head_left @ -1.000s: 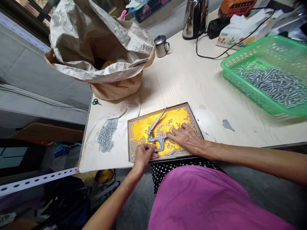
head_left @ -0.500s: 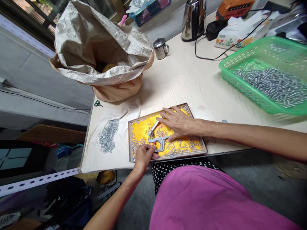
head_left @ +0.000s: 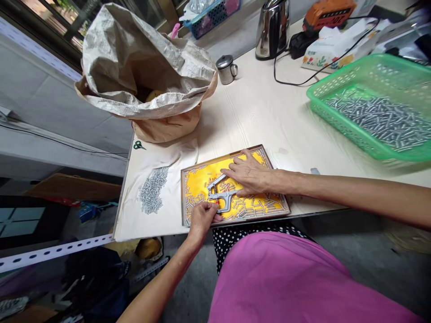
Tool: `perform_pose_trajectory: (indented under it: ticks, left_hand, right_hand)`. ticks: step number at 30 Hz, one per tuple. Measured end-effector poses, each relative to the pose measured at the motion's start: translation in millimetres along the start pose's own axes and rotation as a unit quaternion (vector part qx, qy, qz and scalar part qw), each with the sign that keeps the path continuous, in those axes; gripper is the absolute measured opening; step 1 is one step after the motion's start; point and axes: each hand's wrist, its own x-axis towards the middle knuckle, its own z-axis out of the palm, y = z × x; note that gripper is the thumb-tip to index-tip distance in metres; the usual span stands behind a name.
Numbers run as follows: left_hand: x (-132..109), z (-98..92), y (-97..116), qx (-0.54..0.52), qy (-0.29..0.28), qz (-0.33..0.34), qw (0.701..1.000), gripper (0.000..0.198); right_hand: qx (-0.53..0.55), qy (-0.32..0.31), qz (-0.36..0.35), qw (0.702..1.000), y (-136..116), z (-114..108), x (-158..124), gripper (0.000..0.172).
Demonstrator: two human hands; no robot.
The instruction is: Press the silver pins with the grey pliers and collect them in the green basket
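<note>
At a pale, wood-grained counter (head_left: 252, 114), grips the handles of grey metal lever pliers (head_left: 222, 196) in the right hand (head_left: 251, 174), with fingers laid across the slanting upper arm and the thumb by the lower one. Closes the thumb and fingertips of the left hand (head_left: 202, 218) in a pinch at the nose of the C-shaped frame, over contents too hidden to tell. Holds the tool over a shallow rectangular tray (head_left: 182, 197) with a brown rim, lined in smooth yellow with partly covered red lettering and strewn with slim, shiny metal cylinders (head_left: 249, 209), loose toward the middle and thicker along the edges. Hides the handle ends and part of the tray behind the right hand.

Flanked at left by a heap of silvery metal pieces (head_left: 153, 190) on a wrinkled white cloth (head_left: 131, 220), near green-handled scissors (head_left: 138, 145). Overlooked from behind by a gaping, crumpled woven sack (head_left: 168, 125), whitish inside and tan outside. Bordered at right by a perforated green plastic basket (head_left: 343, 128) of similar metal cylinders. Backed by a lidded steel mug (head_left: 226, 71), a polished kettle (head_left: 271, 33), and a flower-printed tissue packet (head_left: 319, 58) crossed by a black cord (head_left: 292, 84).
</note>
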Motion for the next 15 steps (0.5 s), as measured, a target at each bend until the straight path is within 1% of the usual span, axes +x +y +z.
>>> perform_pose_trajectory:
  ticks: [1,2,3,4,5,6,7,8,9,10,12,13,15]
  left_hand:
    - [-1.7,0.0,-0.1,0.035,0.019,0.034,0.999,0.018]
    - [-3.5,0.5,0.7,0.081,0.053,0.085,0.992,0.017]
    - [-5.1,1.7,2.6,0.133,0.097,0.149,0.975,0.015]
    - [-6.2,3.5,5.7,0.186,0.139,0.219,0.947,0.016]
    - [-6.2,5.8,9.8,0.235,0.169,0.286,0.914,0.025]
    - [-5.0,8.6,14.8,0.276,0.179,0.34,0.881,0.037]
    - [-2.5,11.6,20.3,0.31,0.169,0.381,0.854,0.048]
    - [0.9,14.4,25.9,0.334,0.147,0.41,0.836,0.056]
    - [4.9,16.9,31.3,0.349,0.121,0.429,0.824,0.059]
    - [9.0,18.9,36.3,0.359,0.097,0.438,0.819,0.059]
    - [15.2,21.1,44.6,0.371,0.067,0.434,0.818,0.052]
    - [16.7,21.5,48.1,0.378,0.065,0.427,0.819,0.05]
    - [16.7,21.6,54.4,0.401,0.084,0.414,0.813,0.05]
  right_hand:
    - [0.001,0.009,-0.001,1.0,-0.8,0.4,-1.7,0.063]
    - [0.002,0.018,-0.003,1.0,-2.0,0.2,-3.6,0.061]
    - [0.003,0.027,-0.004,1.0,-3.7,-0.6,-5.6,0.059]
    - [0.003,0.035,-0.007,0.999,-5.8,-2.1,-7.6,0.057]
    - [0.003,0.041,-0.01,0.999,-8.4,-4.2,-9.5,0.054]
    - [0.002,0.045,-0.014,0.999,-11.3,-6.7,-11.2,0.053]
    - [0.002,0.05,-0.018,0.999,-14.4,-9.6,-12.7,0.053]
    - [0.001,0.054,-0.024,0.998,-17.6,-12.4,-14.0,0.054]
    - [0.0,0.058,-0.029,0.998,-20.8,-14.9,-15.2,0.055]
    - [-0.001,0.061,-0.03,0.998,-23.8,-16.9,-16.2,0.056]
    - [-0.011,0.064,-0.015,0.998,-28.9,-18.6,-18.1,0.058]
    - [-0.021,0.064,0.004,0.998,-30.8,-18.2,-19.0,0.056]
    - [-0.051,0.059,0.049,0.996,-33.1,-14.8,-20.3,0.047]
